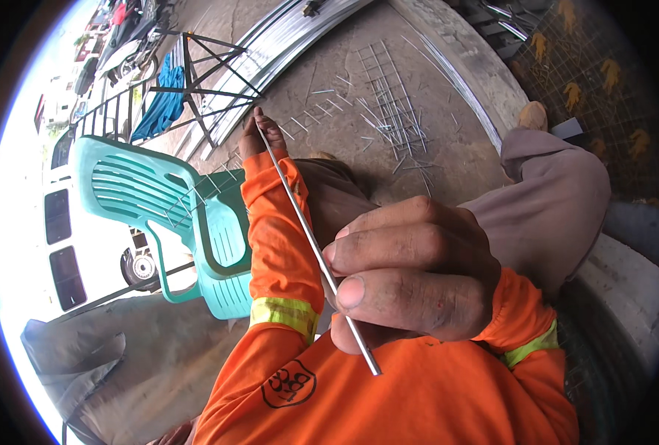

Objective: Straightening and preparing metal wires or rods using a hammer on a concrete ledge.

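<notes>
A thin, straight silver metal rod (297,211) slants across the middle of the view, its near end close to my chest. My right hand (418,271) pinches it between thumb and fingers, a little above that near end. Farther out, my left hand (261,134) has its fingers closed around the rod's far end. Beyond both hands, a welded wire grid (386,93) lies on the concrete floor. Several short cut rods (322,110) are scattered beside it, and more are heaped over its near part.
At my left stands a green plastic chair (133,182) with a small wire grid (196,199) on it. Behind is a dark metal frame (203,93) with a blue cloth (162,100). Long metal strips (285,44) lie on the floor. More long rods (459,81) line a concrete ledge (470,52).
</notes>
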